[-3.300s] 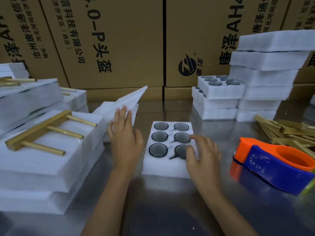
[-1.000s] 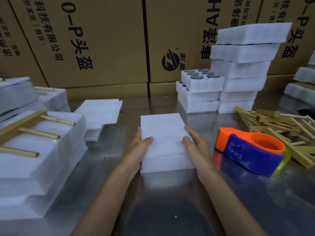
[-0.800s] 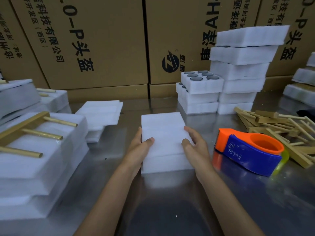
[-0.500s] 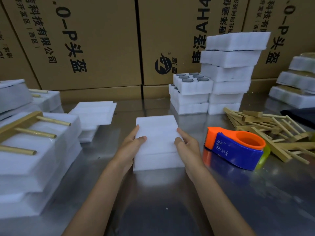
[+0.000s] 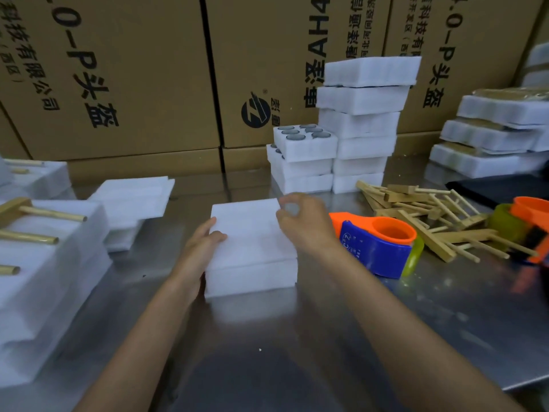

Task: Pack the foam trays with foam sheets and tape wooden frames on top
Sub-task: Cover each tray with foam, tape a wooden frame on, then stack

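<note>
The covered foam tray is pressed at its left edge by the left hand, fingers extended. Over the tray's far right corner the right hand is held, fingers curled; contact cannot be told.

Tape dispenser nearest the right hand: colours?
Tape dispenser: orange top and core, blue body, yellow-green tape; head view.

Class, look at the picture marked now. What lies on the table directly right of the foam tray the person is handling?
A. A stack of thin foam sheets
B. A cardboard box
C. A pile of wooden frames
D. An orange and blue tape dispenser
D. The orange and blue tape dispenser sits just right of the foam tray; the wooden frames lie farther right, beyond it.
</note>
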A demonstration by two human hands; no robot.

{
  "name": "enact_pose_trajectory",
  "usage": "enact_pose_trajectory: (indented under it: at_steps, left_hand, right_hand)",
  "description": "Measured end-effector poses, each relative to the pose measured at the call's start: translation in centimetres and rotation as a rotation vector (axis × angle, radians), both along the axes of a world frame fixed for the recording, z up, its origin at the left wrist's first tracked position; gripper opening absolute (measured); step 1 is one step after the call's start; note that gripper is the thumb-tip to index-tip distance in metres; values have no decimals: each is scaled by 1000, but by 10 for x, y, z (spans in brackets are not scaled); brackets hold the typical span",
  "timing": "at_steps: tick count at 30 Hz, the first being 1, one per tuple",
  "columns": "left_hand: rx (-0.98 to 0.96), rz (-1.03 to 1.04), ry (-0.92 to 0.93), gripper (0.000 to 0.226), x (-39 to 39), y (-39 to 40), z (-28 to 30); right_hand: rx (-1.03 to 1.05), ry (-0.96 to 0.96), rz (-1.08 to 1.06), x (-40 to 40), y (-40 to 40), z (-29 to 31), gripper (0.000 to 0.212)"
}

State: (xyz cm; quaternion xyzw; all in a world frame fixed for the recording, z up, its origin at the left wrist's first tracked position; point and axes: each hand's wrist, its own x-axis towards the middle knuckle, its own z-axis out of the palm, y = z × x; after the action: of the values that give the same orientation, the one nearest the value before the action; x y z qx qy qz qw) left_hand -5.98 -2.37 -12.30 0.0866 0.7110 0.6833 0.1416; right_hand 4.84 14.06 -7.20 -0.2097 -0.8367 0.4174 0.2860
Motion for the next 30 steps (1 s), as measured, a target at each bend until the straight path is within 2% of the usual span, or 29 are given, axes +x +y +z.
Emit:
enact_pose_trajectory:
  at_steps: [5,8,10,14,16,20,25,30]
  left_hand:
    - [12,-9,-3,45,-4,-4,-4]
    - [1,-8,2,42,-5,-4,-4]
    - [-5,-7,7,40,-5,-4,-4]
    - [-4,-8,9,38,-6,-4,-6]
    - [-3,-4,10,37,-6,-3,-5]
    - [-5,7,25,39,-6,-2,-4]
    - [-19,11,40,44,-6,0,-2]
    - [-26,-2,45,45,-6,-2,-3]
  right_hand:
    - [76,-26,-184,11,92,31,21]
    - [99,-163,-442,34,162,22,23]
    - [29,-304,-560,51,196,10,31]
    - [-73,-538,-595,74,228,-14,41]
    - [-39,-601,-580,76,232,-20,36]
    - [45,-559,-550,71,230,-14,14]
    - [112,-495,-465,65,220,15,21]
    - [4,-292,-322,57,198,51,26]
